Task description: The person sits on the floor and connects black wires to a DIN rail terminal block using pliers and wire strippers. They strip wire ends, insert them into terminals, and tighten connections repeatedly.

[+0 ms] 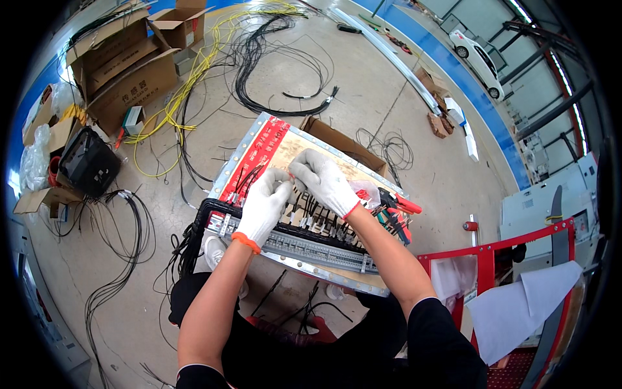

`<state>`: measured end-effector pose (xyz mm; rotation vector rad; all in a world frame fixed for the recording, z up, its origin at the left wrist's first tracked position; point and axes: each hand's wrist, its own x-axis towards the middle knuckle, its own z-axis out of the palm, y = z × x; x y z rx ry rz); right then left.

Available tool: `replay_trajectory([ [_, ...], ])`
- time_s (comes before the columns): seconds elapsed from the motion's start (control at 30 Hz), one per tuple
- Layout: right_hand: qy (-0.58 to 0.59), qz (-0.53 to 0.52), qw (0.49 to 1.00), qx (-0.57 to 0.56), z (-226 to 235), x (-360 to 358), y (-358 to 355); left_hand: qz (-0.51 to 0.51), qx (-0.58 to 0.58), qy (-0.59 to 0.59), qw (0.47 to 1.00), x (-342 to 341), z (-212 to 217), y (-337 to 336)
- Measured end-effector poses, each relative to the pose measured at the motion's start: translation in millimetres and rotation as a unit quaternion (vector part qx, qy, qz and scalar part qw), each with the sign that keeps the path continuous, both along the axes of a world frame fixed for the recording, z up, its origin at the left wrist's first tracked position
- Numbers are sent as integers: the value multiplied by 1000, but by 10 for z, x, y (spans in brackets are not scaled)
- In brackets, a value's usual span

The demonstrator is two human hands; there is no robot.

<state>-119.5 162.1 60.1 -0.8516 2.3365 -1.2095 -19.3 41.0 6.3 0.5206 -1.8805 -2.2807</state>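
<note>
In a white knitted glove with an orange cuff, my left hand (264, 202) has its fingertips pinched together above the work board. My right hand (326, 185), gloved in white with a red cuff, is closed too, its fingertips close to the left ones. Whatever lies between the fingers is too small or hidden to name. Below them, a row of short black wires (324, 222) with pale ends fans out from a thick black cable bundle (206, 211). Along the near side runs a grey terminal strip (311, 249). Red tape (264, 150) covers the board's far left part.
Pliers with red handles (407, 205) and a clear plastic bag (367, 192) lie at the board's right. An open carton (343, 144) stands behind it. Black cable coils (249, 71), yellow cables (201, 68) and a black bin (89, 162) are on the floor. A red frame (486, 269) stands right.
</note>
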Motion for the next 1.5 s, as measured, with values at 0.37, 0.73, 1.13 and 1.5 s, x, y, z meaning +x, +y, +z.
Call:
replay_trajectory([
  [0.37,49,132,988,67,141,-185,107,-17,17,-12,1000,8,63,-8],
  [0.73,151,245,953,100,303,-322,157,-29,-3,-3,1000,1,48,28],
  [1.13,152,286,920,220,303,-410,75,10,-130,37,991,19,-37,120],
  [1.5,353,340,845,212,376,-330,156,-19,-45,50,998,2,-132,93],
])
